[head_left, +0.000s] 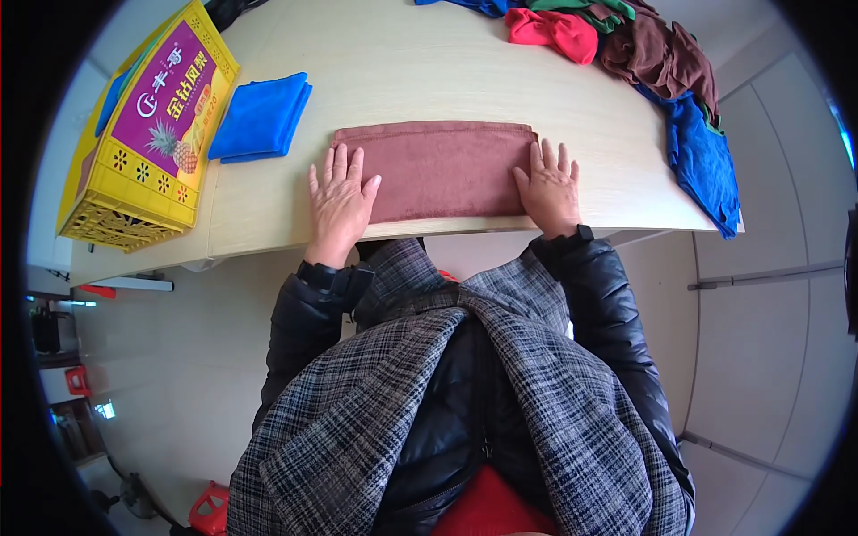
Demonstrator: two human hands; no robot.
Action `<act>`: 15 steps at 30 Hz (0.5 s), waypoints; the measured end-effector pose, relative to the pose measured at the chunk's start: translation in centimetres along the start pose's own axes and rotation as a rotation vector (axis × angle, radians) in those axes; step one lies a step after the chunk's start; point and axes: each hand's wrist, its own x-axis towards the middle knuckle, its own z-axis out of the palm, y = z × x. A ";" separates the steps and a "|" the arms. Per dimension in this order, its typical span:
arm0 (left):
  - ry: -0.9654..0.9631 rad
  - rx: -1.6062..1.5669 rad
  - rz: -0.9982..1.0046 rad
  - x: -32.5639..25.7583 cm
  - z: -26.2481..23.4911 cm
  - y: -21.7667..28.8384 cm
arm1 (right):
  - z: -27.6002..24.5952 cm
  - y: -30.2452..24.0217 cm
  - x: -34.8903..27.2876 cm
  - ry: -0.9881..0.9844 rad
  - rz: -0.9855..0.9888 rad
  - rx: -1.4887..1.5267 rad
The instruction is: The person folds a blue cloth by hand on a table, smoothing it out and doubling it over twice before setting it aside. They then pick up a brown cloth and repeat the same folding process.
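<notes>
A brown cloth (442, 174), folded into a long flat rectangle, lies along the near edge of the table in front of me. My left hand (341, 195) rests flat with fingers apart on its left end. At the opposite end, my right hand (550, 189) lies with fingers stretched out, touching the cloth's right edge. Neither hand grips anything. A blue cloth (259, 118), folded into a neat square-like stack, sits to the left beyond my left hand.
A yellow plastic crate (143, 134) with a purple printed panel stands at the table's left edge. Loose crumpled cloths in brown (661, 58), red (556, 34), green and blue (702, 152) pile up at the right; a blue one hangs at the table's edge (626, 214).
</notes>
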 end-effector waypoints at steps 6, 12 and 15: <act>-0.006 -0.050 0.288 2.4 0.7 4.2 | 0.5 -7.9 0.7 0.054 -0.278 0.120; -0.003 -0.104 0.329 3.4 2.4 3.5 | 2.3 -7.3 2.2 0.022 -0.283 0.163; -0.009 -0.058 0.259 3.6 2.0 2.4 | 2.2 -6.3 2.5 0.032 -0.239 0.127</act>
